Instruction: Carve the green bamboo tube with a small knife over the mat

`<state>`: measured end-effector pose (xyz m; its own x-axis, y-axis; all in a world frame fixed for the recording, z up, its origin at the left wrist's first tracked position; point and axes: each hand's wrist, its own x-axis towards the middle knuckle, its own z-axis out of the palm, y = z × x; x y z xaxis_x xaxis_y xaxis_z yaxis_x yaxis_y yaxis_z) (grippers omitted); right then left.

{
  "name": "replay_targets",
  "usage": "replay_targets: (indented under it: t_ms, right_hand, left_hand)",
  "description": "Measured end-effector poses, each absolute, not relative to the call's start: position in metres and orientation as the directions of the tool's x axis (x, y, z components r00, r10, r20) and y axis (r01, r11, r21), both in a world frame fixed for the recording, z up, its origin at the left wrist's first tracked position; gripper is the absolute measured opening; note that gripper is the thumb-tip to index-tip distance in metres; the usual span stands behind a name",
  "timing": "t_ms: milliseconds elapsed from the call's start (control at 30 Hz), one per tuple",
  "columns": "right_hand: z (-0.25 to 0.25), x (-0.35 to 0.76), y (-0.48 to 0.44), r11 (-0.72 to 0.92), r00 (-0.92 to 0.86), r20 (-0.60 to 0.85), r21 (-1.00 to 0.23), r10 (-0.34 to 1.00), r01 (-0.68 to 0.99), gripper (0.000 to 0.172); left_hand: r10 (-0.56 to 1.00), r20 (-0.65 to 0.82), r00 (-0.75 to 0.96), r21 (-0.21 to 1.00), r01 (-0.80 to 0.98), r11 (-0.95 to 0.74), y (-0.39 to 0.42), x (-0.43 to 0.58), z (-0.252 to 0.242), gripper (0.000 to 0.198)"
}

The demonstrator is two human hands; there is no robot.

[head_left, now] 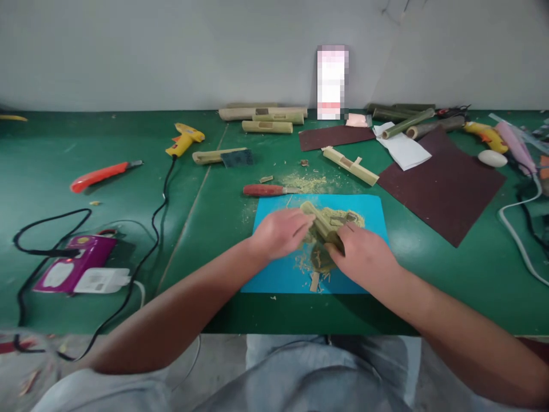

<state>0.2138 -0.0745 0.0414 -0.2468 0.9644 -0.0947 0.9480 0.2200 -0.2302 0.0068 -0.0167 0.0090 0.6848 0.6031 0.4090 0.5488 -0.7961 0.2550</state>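
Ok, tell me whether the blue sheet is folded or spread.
Spread: the blue sheet lies flat on the green table, no fold showing, with shavings on it below the bamboo tube.

The background is filled by a plain grey wall (150, 57), on which a faint slanting line can be made out toward the right. Against its foot a broad green table (43, 149) is set, its top crossed by a pale seam (187, 216) left of centre. Soft light is reflected in the surface. Below the near edge, grey floor (225, 357) is seen.
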Motion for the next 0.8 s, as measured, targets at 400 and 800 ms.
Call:
replay_targets:
  t_ms: [400, 800]
  right_hand:
    - [0.0431, 0.2133, -0.0758, 0.22, -0.246, -0.089, -0.231, 0.965, 0.948, 0.019]
    - [0.0429, 0.2141, -0.0755, 0.217, -0.244, -0.102, -0.224, 0.964, 0.95, 0.02]
  left_hand:
    - [0.629, 0.41, 0.661, 0.235, 0.59, -0.772, -0.015, 0.0065, 0.0108, 0.033]
    - [0.57, 0.38, 0.728, 0.184, 0.544, -0.818, -0.0185, 0.0067, 0.0108, 0.034]
